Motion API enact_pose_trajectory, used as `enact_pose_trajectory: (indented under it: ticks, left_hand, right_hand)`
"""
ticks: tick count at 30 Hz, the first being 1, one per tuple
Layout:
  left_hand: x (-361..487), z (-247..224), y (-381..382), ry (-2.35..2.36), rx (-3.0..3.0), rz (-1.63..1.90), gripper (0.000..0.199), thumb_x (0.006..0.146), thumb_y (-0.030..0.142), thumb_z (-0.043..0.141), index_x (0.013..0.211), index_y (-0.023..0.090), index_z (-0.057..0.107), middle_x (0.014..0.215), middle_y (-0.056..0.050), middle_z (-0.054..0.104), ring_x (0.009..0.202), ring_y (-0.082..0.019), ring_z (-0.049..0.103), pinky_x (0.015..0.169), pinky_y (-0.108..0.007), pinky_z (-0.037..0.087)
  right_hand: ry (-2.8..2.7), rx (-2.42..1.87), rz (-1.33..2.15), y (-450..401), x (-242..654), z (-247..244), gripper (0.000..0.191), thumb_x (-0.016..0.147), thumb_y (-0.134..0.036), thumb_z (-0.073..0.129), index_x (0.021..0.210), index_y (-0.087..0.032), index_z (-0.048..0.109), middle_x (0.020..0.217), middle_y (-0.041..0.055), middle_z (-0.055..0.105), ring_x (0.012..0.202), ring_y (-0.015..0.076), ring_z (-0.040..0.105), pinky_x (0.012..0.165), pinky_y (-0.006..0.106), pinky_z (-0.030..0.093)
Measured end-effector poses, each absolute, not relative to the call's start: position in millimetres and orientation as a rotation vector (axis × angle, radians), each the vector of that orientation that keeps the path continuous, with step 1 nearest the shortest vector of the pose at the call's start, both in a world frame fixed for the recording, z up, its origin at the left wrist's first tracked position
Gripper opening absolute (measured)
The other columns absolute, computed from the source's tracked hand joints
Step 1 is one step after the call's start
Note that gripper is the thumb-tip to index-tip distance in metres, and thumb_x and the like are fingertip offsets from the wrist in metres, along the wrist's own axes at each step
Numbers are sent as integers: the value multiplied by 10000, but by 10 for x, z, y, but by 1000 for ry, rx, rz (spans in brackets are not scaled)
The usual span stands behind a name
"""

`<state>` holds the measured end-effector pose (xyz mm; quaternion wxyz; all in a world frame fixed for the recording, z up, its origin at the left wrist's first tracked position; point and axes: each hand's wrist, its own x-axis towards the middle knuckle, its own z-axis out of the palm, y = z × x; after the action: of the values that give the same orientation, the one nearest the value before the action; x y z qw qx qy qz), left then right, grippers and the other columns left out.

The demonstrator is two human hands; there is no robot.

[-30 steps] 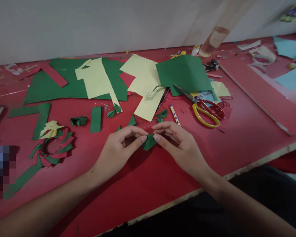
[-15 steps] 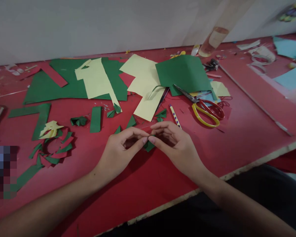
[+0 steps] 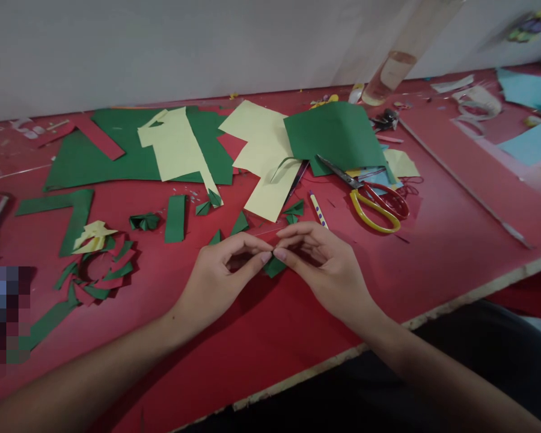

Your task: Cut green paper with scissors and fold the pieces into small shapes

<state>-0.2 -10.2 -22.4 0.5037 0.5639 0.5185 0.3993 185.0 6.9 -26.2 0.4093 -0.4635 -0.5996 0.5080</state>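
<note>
A left hand (image 3: 228,258) and right hand (image 3: 322,255), thumbs closed against fingertips, pinch a small folded green paper piece (image 3: 275,268) jutting from the grip's near side, where uneven thumb pressure could skew its folds or drop it onto the red counter (image 3: 207,361) beneath.

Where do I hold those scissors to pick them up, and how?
Best by the yellow handle and red handle of the scissors, coming from the near right side. They lie nearer you, while the pointed blades face away leftward, by the green sheet, so your fingers should stay clear.
</note>
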Motion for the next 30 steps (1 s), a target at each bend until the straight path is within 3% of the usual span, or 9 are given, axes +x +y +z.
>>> enact_pose_trajectory:
  ticks: [11, 15, 18, 24, 30]
  left_hand:
    - [-6, -207, -95, 1287, 1354, 951, 77, 907, 280, 700, 912, 211, 733, 895, -2, 770, 839, -137, 718, 723, -198, 557]
    - [-12, -214, -96, 1291, 1336, 955, 77, 908, 276, 697, 922, 208, 732, 889, -1, 769, 834, -129, 716, 722, -192, 550]
    - [-14, -215, -95, 1289, 1343, 960, 72, 906, 263, 690, 915, 203, 731, 878, -4, 768, 821, -133, 717, 720, -204, 553]
    - [0, -198, -96, 1296, 1352, 950, 77, 901, 273, 693, 904, 205, 729, 876, -11, 769, 815, -146, 721, 717, -223, 563]
    - [-7, -215, -102, 1306, 1394, 923, 79, 909, 279, 680, 914, 211, 721, 893, -16, 762, 835, -158, 717, 720, -234, 568]
  right_hand:
    - [-1530, -1189, 1249, 92, 1865, -268, 134, 925, -224, 683, 1055, -252, 698, 953, 9, 761, 911, 156, 726, 790, 277, 585]
    - [-1548, -1235, 1219, 90, 1869, -257, 166, 978, -301, 611, 1112, -250, 695, 935, 18, 757, 851, 157, 715, 710, 279, 577]
    - [-1535, -1209, 1266, 81, 1859, -263, 193, 942, -290, 667, 1131, -251, 676, 919, 12, 748, 861, 157, 716, 730, 278, 584]
    - [-1505, -1170, 1310, 76, 1841, -281, 200, 885, -207, 719, 1069, -255, 658, 876, -9, 734, 858, 146, 725, 768, 270, 594]
    - [-1531, -1193, 1289, 75, 1856, -275, 151, 893, -239, 717, 1030, -245, 653, 851, -3, 728, 831, 159, 728, 755, 293, 597]
